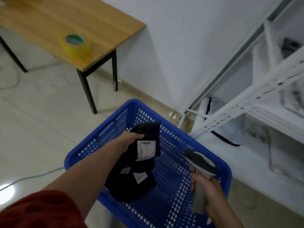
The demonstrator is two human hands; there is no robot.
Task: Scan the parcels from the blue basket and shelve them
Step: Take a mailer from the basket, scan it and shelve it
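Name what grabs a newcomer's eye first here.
The blue basket sits low in the centre, with the left hand holding a black labelled parcel over it and the right hand gripping a grey scanner above its right side. A yellow tape roll sits on the wooden table, upper left.

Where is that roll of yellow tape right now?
In the head view, the yellow tape roll lies upper left, on the wooden table near its front corner, well beyond the blue plastic basket.
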